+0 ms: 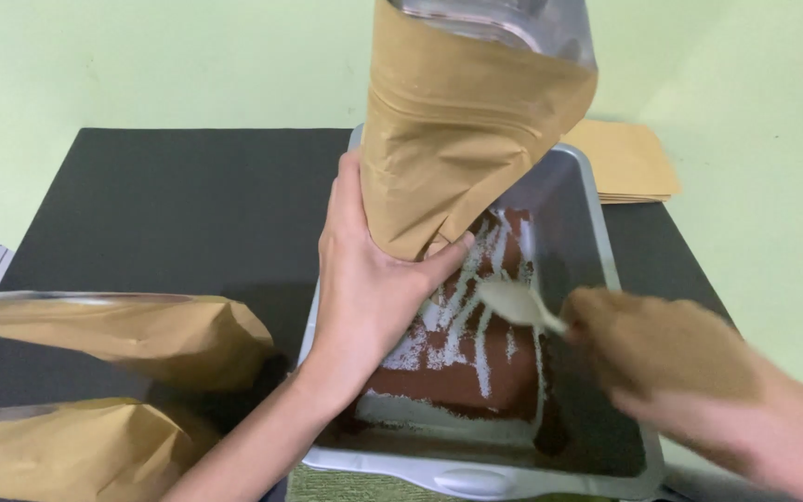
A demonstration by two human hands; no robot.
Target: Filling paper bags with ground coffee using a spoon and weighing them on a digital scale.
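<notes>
The left hand point(364, 288) has its grip closed on the lower end of a brown paper pouch point(462, 121), thumb pressed against the front face and the palm wrapped behind it. The pouch stands upright and open-mouthed, its clear inner lining showing at the top, and it hangs over the far half of a grey plastic tray point(597, 223). The tray sits toward the near right part of the tabletop point(169, 204), a black mat surface, with its near rim reaching the near edge.

Inside the tray lies a layer of reddish-brown powder point(457, 363), scraped into streaks so that the pale bottom shows through in lines. The right hand point(662, 358), blurred, has its grip closed on the handle of a pale spoon point(513, 302); the bowl of the spoon sits just above the powder near the middle of the tray, just beside the left thumb.

At the near left corner of the tabletop lie two more brown pouches point(141, 339) on their sides, one over the other, well apart from both hands. Near the far right corner a stack of flat brown pouches point(629, 163) rests behind the tray
</notes>
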